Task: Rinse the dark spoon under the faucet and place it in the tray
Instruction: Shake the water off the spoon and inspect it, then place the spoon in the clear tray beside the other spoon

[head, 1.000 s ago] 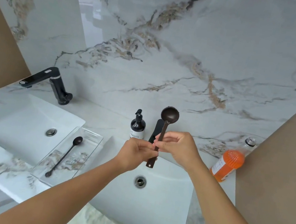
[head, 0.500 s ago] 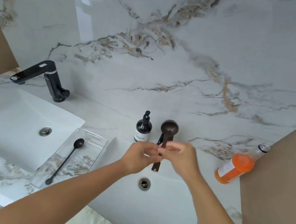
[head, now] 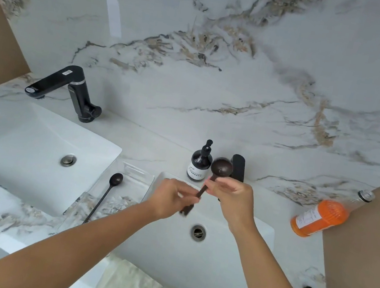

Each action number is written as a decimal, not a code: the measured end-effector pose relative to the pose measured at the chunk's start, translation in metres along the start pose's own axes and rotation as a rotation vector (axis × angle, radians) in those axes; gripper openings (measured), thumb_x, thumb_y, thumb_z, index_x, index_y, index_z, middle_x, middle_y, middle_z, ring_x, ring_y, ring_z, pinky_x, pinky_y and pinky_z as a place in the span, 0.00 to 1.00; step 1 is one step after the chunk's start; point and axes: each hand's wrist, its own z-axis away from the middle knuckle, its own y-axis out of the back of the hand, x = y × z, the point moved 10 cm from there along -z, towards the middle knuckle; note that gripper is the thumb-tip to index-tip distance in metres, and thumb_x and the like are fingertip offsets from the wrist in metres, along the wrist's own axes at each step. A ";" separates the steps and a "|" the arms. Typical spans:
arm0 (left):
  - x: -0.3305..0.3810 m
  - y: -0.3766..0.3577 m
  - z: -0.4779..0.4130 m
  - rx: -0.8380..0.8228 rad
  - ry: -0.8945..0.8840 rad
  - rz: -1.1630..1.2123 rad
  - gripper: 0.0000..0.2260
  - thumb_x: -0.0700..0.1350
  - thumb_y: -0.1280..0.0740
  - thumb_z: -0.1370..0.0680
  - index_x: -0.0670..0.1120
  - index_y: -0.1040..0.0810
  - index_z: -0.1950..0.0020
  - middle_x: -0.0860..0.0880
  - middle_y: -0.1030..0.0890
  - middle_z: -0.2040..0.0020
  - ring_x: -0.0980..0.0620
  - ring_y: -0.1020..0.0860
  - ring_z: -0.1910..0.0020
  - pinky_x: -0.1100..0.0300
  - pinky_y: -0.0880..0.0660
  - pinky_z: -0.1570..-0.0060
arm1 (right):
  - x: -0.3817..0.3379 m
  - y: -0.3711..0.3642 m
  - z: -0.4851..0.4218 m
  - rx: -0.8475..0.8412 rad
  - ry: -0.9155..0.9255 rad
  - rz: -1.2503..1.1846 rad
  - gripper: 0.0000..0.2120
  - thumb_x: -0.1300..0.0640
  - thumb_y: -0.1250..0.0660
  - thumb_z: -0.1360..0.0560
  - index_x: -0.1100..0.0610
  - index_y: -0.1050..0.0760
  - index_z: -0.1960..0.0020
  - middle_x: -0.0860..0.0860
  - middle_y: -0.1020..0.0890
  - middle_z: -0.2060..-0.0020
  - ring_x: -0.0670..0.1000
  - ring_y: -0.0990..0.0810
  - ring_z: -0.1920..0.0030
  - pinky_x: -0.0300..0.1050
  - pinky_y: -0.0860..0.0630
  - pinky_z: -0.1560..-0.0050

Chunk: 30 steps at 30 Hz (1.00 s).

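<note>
A white marble countertop (head: 148, 147) with grey and tan veins carries two sunken white sinks (head: 22, 142). Between them, at nine o'clock, rests a clear tray (head: 144, 176). A dark pump bottle (head: 199, 164) stands at twelve; an orange bottle (head: 319, 218) lies at three.

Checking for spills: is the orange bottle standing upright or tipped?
Tipped. The orange bottle lies slanted on the counter, its capped neck pointing up and right toward the brown wall panel. No spilled liquid shows around it.
</note>
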 end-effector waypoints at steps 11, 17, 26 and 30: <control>0.030 0.012 -0.009 0.066 -0.347 -0.379 0.07 0.43 0.30 0.23 0.45 0.13 0.49 0.45 0.12 0.53 0.42 0.16 0.56 0.49 0.21 0.54 | -0.003 -0.016 0.008 -0.029 0.086 0.196 0.03 0.55 0.22 0.32 0.47 0.12 0.60 0.66 0.15 0.61 0.46 0.26 0.65 0.43 0.30 0.62; 0.004 0.016 -0.013 -0.029 -0.155 -0.311 0.06 0.45 0.30 0.24 0.47 0.15 0.58 0.46 0.15 0.62 0.43 0.19 0.62 0.48 0.20 0.57 | -0.011 -0.030 -0.005 -0.010 0.081 0.255 0.08 0.59 0.22 0.32 0.47 0.14 0.65 0.49 0.12 0.67 0.50 0.15 0.68 0.39 0.20 0.62; -0.036 0.008 0.022 -0.339 0.318 0.218 0.08 0.42 0.32 0.22 0.43 0.22 0.60 0.46 0.16 0.63 0.53 0.18 0.70 0.62 0.24 0.75 | 0.052 -0.067 -0.018 -0.066 -0.379 0.038 0.08 0.64 0.26 0.27 0.66 0.19 0.50 0.59 0.14 0.61 0.53 0.17 0.67 0.43 0.21 0.67; -0.078 0.050 0.053 -0.331 0.469 0.166 0.07 0.44 0.29 0.23 0.44 0.18 0.61 0.49 0.17 0.64 0.52 0.19 0.71 0.64 0.26 0.76 | 0.091 -0.124 -0.002 -0.137 -0.537 0.012 0.11 0.64 0.24 0.28 0.69 0.20 0.49 0.62 0.15 0.62 0.53 0.16 0.69 0.43 0.19 0.68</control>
